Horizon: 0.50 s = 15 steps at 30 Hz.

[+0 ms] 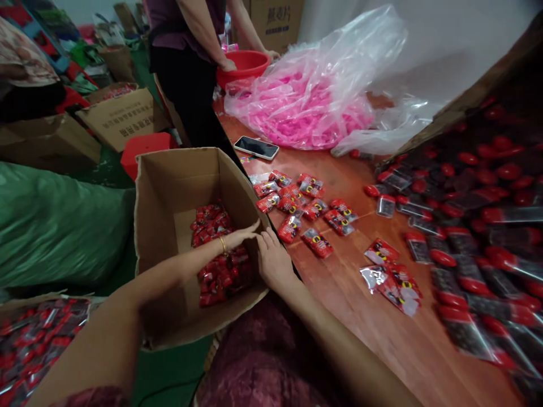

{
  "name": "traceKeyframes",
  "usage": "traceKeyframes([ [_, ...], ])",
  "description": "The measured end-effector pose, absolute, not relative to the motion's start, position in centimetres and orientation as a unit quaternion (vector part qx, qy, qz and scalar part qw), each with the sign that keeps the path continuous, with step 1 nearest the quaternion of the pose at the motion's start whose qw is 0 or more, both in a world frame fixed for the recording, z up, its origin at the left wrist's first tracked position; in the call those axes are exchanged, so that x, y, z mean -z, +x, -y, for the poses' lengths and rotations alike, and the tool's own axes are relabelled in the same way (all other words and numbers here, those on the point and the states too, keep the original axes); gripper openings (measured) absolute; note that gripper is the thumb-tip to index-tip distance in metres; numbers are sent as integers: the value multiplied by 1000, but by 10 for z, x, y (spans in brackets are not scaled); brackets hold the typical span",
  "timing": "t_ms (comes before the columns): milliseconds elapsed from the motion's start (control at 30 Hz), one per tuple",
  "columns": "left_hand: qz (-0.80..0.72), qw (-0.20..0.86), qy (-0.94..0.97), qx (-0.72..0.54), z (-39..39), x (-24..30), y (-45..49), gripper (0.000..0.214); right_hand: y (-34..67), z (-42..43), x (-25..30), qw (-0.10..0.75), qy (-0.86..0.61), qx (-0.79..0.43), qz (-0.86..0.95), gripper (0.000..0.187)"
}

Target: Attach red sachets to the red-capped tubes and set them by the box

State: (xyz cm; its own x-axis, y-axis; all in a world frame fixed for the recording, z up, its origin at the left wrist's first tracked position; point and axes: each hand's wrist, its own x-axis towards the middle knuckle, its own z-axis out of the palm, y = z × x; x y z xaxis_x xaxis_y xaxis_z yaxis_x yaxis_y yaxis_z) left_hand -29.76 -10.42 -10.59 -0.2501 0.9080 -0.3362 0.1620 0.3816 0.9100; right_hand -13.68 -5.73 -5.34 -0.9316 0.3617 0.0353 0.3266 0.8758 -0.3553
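Observation:
An open cardboard box (169, 175) stands against the table's edge, with small red packets (224, 277) piled inside. My left hand (241, 236), with a gold bangle at the wrist, reaches across the box to its table-side wall; its fingers are closed at the rim and partly hidden. Right beside it, my right hand (275, 260) has its fingers curled over the same rim. On the tabletop just beyond my hands lie several red printed packets (292, 200). Flat red wrappers (394, 277) lie farther right.
Red-capped clear tubes (462, 254) spill from a container at right. A phone (257, 148) lies near a plastic bag of pink pieces (305, 107). Another person (186, 51) holds a red basin (246, 65). A green sack (59, 226) and a box of tubes (42, 333) are at left.

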Motion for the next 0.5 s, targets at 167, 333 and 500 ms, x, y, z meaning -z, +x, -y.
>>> traceKeyframes([
  [167, -774, 311, 327, -445, 83, 82, -374, 63, -137, 73, 61, 40, -110, -222, 968, 50],
  [333, -811, 176, 292, -475, 34, 74, -405, 64, -136, 71, 72, 106, -121, -272, 949, 58],
  [500, -830, 158, 288, -451, 5, 85, -390, 54, -133, 59, 83, 177, -135, -320, 921, 59],
])
